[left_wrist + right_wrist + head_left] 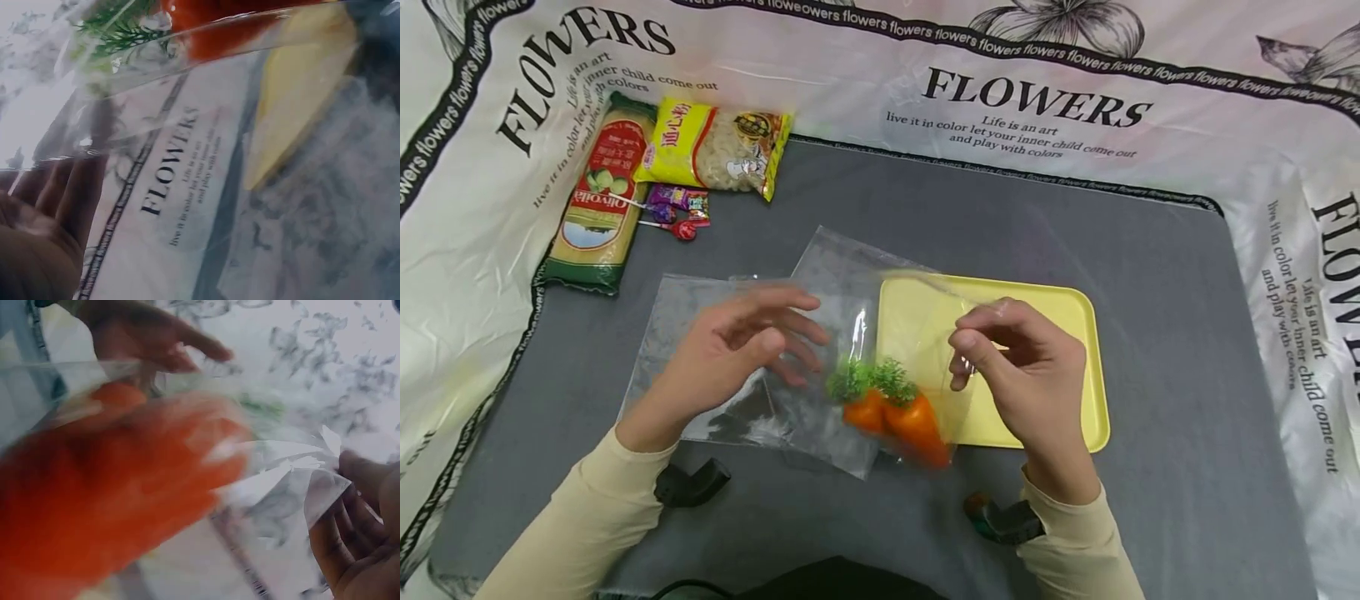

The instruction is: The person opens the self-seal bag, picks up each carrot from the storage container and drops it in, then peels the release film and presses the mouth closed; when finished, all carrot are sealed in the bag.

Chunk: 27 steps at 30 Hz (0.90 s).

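Observation:
My right hand [1030, 367] pinches the upper edge of a clear plastic bag [287, 472] between thumb and fingers. Inside the bag hang orange carrots [917, 425] with feathery green tops [891, 379]; they are blurred in the right wrist view. To the left of the bag, my left hand [730, 354] has its fingers spread and loosely bent, with nothing gripped. In the left wrist view, the bag's film passes in front of the fingers [53, 200]; whether they touch it I cannot tell. A yellow tray [1086, 367] lies beneath the bag and right hand.
Flat clear bags [681, 312] lie on the grey table under and around my left hand. Towards the back left are a red-and-green pasta packet [598, 204], a yellow-ended pasta bag [715, 146], lollipops [685, 230] and small wrapped candies [679, 197]. Printed cloth [1037, 117] borders the table.

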Motion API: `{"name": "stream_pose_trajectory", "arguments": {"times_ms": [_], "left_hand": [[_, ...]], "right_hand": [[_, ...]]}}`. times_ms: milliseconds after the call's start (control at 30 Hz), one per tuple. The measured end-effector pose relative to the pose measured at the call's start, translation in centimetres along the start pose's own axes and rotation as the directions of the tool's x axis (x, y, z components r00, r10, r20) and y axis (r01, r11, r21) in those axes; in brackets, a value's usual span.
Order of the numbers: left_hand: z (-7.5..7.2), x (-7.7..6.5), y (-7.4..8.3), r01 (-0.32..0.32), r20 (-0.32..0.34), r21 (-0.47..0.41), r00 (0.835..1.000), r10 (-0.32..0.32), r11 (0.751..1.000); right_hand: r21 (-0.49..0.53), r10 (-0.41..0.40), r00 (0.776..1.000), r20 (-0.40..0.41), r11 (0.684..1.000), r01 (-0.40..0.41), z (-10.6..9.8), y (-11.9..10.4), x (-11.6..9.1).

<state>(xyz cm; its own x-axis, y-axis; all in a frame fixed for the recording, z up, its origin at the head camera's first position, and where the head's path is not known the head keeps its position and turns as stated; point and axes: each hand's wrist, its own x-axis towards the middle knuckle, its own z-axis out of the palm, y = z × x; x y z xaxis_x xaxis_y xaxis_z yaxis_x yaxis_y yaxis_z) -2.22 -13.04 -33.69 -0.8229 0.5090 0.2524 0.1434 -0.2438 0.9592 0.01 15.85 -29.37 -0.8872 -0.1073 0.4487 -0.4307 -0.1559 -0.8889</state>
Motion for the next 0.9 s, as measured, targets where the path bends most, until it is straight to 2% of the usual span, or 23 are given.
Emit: {"name": "stream_pose_trajectory", "arguments": {"times_ms": [67,133,200,300,400,467,567,633,733,833,900], "left_hand": [[0.0,0.3,-0.9,0.124,-0.054,0.065,0.991,-0.121,0.990],[0.0,0.8,-1.8,0.220,-0.115,0.113,0.972,-0.207,0.969],[-0.1,1.2,-2.4,0.279,-0.147,0.114,0.954,-0.262,0.953],[-0.4,1.8,-3.4,0.334,-0.153,0.094,0.936,-0.318,0.938],[-0.8,2.2,-4.1,0.345,-0.144,0.085,0.933,-0.331,0.935],[-1.2,2.5,-4.6,0.321,-0.139,0.069,0.941,-0.310,0.945],[-1.6,2.9,-5.0,0.272,-0.151,0.052,0.953,-0.262,0.961],[-1.8,3.2,-5.2,0.230,-0.163,0.017,0.961,-0.225,0.973],[-1.9,3.4,-5.2,0.190,-0.207,0.008,0.961,-0.184,0.982],[-2.0,3.4,-5.0,0.177,-0.241,0.010,0.956,-0.170,0.984],[-2.0,3.3,-5.0,0.181,-0.253,0.011,0.952,-0.172,0.983]], "right_hand": [[-0.051,0.130,0.991,-0.028,0.990,-0.132,-0.5,0.9,-0.1],[-0.062,0.239,0.968,-0.079,0.968,-0.244,-1.4,2.0,-0.2],[-0.049,0.319,0.940,-0.117,0.944,-0.327,-2.3,3.3,-0.4],[-0.078,0.397,0.907,-0.138,0.909,-0.409,-3.5,5.1,-0.4],[-0.136,0.448,0.882,-0.150,0.874,-0.467,-4.0,6.1,-0.2],[-0.184,0.471,0.868,-0.156,0.850,-0.494,-4.1,6.2,0.1],[-0.262,0.477,0.863,-0.165,0.822,-0.505,-3.8,5.8,0.5],[-0.314,0.469,0.868,-0.166,0.809,-0.497,-3.5,5.3,0.7],[-0.375,0.442,0.882,-0.164,0.799,-0.471,-3.3,4.8,0.9],[-0.454,0.391,0.905,-0.168,0.784,-0.423,-3.0,4.4,1.1],[-0.513,0.329,0.926,-0.187,0.771,-0.377,-2.7,4.2,1.2]]}}
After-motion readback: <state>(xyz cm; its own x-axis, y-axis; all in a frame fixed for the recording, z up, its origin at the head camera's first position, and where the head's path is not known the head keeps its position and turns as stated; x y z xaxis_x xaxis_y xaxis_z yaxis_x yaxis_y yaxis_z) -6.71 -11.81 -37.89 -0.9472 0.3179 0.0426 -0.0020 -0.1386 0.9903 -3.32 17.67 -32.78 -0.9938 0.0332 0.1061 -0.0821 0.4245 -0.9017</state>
